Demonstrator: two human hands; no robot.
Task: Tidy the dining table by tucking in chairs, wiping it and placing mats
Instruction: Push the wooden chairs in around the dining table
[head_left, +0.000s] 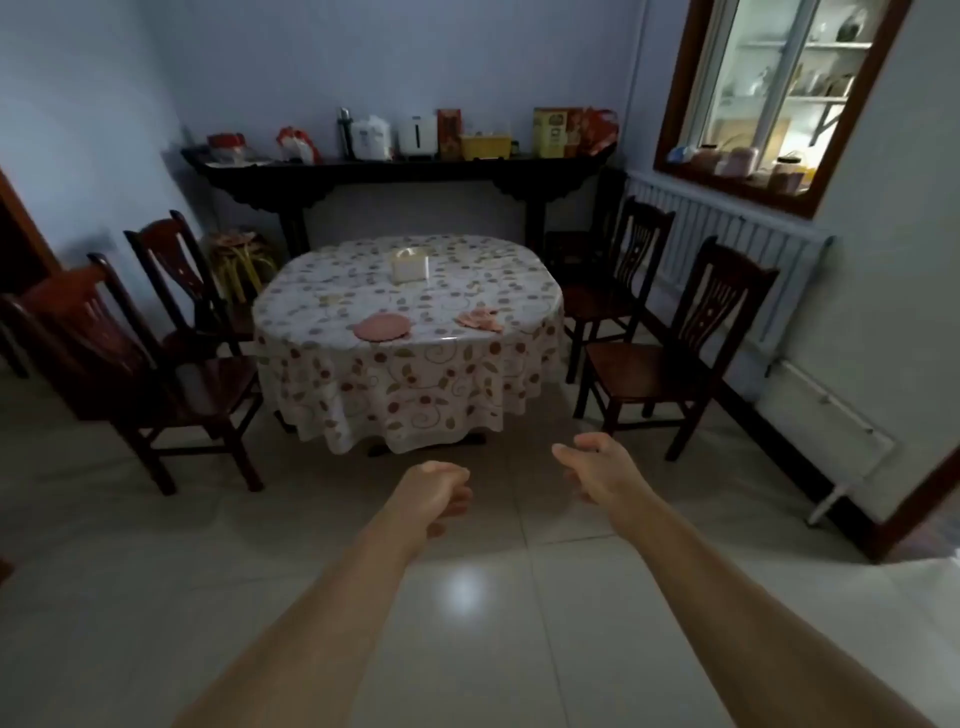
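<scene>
The fingers of the left hand (434, 496) and the right hand (592, 467) are loosely curled, nothing being held, above the tiled floor (467, 597) near the dining table (405, 312). The table is covered with a floral cloth; a round pink mat (382, 327), a crumpled pink cloth (480, 318) and a clear box (410, 265), contents unclear, are laid on it. Four dark wooden chairs are stood apart from it, two left (156, 353), two right (670, 343).
</scene>
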